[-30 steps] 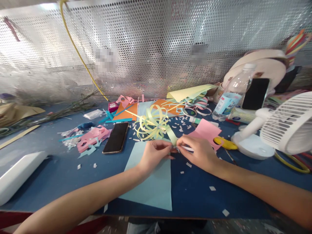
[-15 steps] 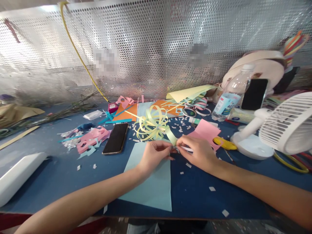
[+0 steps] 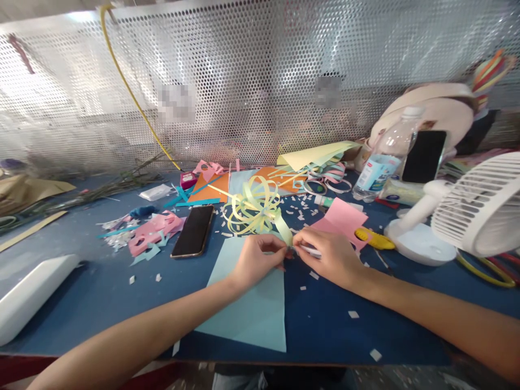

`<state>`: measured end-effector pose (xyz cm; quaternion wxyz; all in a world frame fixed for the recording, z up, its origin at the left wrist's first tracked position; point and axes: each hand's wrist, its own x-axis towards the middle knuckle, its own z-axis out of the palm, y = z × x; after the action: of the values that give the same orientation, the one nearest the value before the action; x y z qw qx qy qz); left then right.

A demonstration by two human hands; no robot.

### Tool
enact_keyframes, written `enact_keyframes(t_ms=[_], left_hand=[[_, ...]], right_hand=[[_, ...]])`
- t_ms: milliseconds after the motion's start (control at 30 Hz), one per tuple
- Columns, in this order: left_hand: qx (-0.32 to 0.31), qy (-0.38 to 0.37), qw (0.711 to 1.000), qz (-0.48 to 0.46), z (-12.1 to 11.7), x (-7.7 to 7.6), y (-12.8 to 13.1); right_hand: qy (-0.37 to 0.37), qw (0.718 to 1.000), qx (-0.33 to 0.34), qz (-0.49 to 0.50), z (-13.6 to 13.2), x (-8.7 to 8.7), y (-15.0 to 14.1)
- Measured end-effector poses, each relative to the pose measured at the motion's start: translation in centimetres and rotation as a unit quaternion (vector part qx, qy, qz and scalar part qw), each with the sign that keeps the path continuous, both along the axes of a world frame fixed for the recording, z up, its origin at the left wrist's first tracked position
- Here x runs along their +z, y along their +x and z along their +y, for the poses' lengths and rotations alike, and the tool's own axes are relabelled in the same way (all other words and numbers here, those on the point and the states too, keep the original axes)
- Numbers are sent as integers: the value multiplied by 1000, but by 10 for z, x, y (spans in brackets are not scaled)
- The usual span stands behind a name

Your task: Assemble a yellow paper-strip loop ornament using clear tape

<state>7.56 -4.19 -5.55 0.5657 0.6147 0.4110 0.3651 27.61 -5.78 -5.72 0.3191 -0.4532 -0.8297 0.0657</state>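
Observation:
My left hand pinches the near end of a pale green paper strip over a light blue sheet on the blue table. My right hand meets it fingertip to fingertip on the same strip end, with a thin white stick-like thing lying under its fingers. The strip leads back to a looped pale green and yellow paper flower just beyond both hands. A pink paper piece lies behind my right hand.
A black phone lies left of the flower, beside pink scraps. A yellow tool, a white fan, a bottle and a second phone crowd the right. Orange and yellow sheets lie at the back. A white box sits near left.
Both hands stay pinched on the strip end; my left fingers have shifted slightly along it. Nothing else has moved.

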Motion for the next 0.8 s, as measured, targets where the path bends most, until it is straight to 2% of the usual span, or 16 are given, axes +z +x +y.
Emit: enact_keyframes(t_ms=[133, 333, 500, 800], left_hand=[[-12, 14, 1000, 7, 1, 2, -2], [-19, -6, 1000, 4, 6, 1, -7], [-36, -28, 999, 2, 8, 3, -9], [-72, -29, 997, 13, 10, 3, -11]], right_hand=[[-12, 1000, 11, 10, 0, 0, 2], [-16, 999, -7, 31, 6, 3, 11], [-8, 999, 26, 34, 8, 4, 14], [-42, 997, 28, 53, 8, 4, 11]])
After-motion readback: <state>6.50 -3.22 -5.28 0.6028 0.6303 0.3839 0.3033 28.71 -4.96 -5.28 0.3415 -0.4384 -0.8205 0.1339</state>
